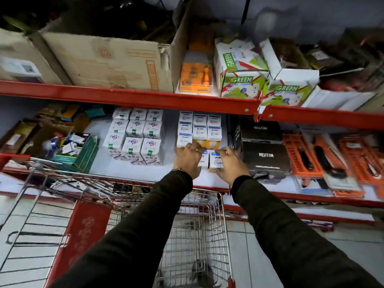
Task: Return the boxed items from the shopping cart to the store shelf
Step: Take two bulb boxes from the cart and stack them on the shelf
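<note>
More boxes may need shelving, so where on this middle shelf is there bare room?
Bare white shelf shows between the green box and the purple-print stack, along the front edge, and in the narrow gap before the blue-label stack. Right of both hands, black Neuton boxes and orange packs crowd it.

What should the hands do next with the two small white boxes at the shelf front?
Probably slide the two small white boxes back against the stacked white-and-blue boxes: the left hand and right hand grip them near the red shelf edge, with yellow boxes just behind.
</note>
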The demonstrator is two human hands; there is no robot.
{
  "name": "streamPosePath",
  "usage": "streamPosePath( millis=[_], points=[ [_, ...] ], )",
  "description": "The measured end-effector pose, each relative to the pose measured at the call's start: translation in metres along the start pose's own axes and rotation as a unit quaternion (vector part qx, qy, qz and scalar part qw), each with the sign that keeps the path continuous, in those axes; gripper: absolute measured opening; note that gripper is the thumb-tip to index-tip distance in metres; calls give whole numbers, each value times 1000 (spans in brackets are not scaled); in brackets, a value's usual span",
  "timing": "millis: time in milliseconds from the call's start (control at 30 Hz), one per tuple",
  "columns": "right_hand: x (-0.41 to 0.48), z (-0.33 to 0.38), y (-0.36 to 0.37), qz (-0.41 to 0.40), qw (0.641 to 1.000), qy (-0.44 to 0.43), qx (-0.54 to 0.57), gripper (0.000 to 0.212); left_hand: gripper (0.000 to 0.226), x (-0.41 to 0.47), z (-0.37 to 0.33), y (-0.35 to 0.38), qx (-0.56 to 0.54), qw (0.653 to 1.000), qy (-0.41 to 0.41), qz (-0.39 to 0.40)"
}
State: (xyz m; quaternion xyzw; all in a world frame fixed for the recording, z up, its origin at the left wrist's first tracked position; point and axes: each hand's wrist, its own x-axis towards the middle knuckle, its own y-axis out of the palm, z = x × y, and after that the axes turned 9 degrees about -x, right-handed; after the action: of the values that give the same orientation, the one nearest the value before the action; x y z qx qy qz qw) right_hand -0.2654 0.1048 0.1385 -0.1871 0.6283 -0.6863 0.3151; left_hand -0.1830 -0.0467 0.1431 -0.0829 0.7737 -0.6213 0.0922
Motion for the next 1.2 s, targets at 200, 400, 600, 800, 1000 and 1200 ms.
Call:
streamPosePath(
  millis=[200,400,600,800,1000,1200],
  points=[
    [29,0,16,28,999,28,11,66,60,24,2,29,4,1000,-27,9],
    [30,-2,25,-3,994,43,104,71,64,26,6,35,-54,998,-3,6],
    [12,14,45,-37,924,209,317,70,46,-4,-15,49,-372,884,-162,-231],
    [13,20,68,25,707,365,605,61,82,12,-25,65,-607,608,-511,-17],
    [28,17,64,-3,577,354,736,31,55,36,-19,63,-694,545,-470,28],
    [44,17,57,-22,562,360,744,18,38,47,-15,62,-692,546,-472,9]
  ],
)
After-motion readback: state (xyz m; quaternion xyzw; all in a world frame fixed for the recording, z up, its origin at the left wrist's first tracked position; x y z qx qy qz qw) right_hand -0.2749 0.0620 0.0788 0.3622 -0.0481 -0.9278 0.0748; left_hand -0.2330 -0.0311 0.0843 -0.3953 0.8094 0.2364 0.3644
